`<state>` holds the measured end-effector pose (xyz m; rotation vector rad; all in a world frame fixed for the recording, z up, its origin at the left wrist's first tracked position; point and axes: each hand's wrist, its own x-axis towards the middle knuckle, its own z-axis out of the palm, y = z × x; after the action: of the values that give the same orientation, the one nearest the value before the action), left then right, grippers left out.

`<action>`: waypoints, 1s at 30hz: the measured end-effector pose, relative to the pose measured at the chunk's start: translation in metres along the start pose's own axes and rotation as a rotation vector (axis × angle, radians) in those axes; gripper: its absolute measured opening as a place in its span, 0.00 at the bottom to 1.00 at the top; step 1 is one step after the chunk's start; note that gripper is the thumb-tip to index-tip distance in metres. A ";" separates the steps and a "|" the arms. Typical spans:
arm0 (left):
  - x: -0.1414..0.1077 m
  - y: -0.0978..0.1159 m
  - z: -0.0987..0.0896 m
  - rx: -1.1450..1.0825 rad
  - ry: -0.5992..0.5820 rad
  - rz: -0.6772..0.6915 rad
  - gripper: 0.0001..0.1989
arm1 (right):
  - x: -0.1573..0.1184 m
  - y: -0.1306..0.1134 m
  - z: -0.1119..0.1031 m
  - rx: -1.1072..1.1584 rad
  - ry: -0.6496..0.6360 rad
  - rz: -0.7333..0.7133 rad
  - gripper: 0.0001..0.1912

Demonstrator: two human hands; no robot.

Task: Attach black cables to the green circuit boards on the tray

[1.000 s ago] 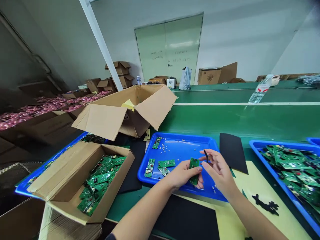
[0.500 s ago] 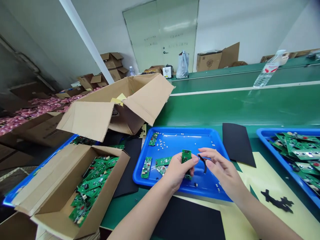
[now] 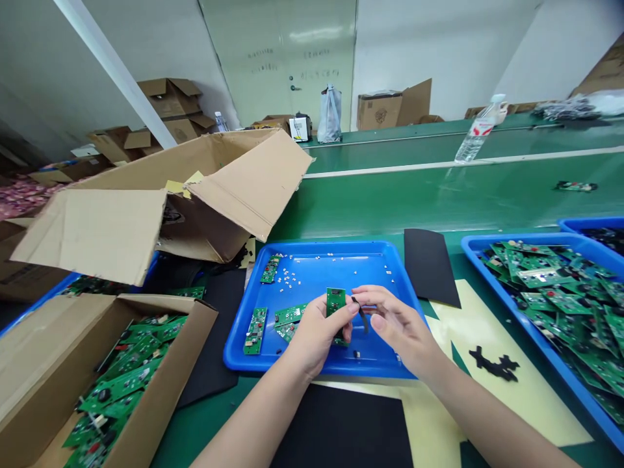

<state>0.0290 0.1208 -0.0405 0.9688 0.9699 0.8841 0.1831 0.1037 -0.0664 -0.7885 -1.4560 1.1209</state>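
My left hand (image 3: 312,335) grips a green circuit board (image 3: 336,300) upright between thumb and fingers, above the blue tray (image 3: 234,338). Close to the board's right edge, my right hand (image 3: 397,325) has a thin black strip (image 3: 363,318) at its fingertips, which hangs down. The strip's upper end is beside my left thumb; whether it touches the board I cannot tell. In the tray lie a separate green board (image 3: 255,331) at the left, a smaller one (image 3: 270,268) at the back left, overlapping boards (image 3: 290,314) by my left hand, and several tiny white pieces.
An open carton (image 3: 195,338) of green boards stands at left, with a larger carton (image 3: 258,182) behind it. Another blue tray (image 3: 468,246) of boards is at right. Black sheets (image 3: 429,263), yellow sheets (image 3: 531,390) and black scraps (image 3: 492,365) lie nearby. A bottle (image 3: 475,140) stands farther back.
The view has turned to the right, so the surroundings sit farther left. My right hand has come closer to the board, with the black strip still at its fingers.
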 end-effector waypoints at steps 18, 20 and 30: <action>-0.002 0.006 0.002 -0.136 -0.007 -0.092 0.13 | 0.007 -0.010 -0.015 -0.920 0.005 -0.314 0.14; -0.002 0.006 0.002 -0.152 0.007 -0.101 0.14 | 0.007 -0.010 -0.013 -0.959 -0.004 -0.291 0.16; -0.006 0.008 0.002 -0.131 -0.002 -0.091 0.12 | 0.009 -0.008 -0.023 -0.936 0.092 -0.147 0.17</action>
<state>0.0279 0.1177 -0.0315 0.8075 0.9356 0.8590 0.2050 0.1142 -0.0566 -1.3099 -1.9218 0.2291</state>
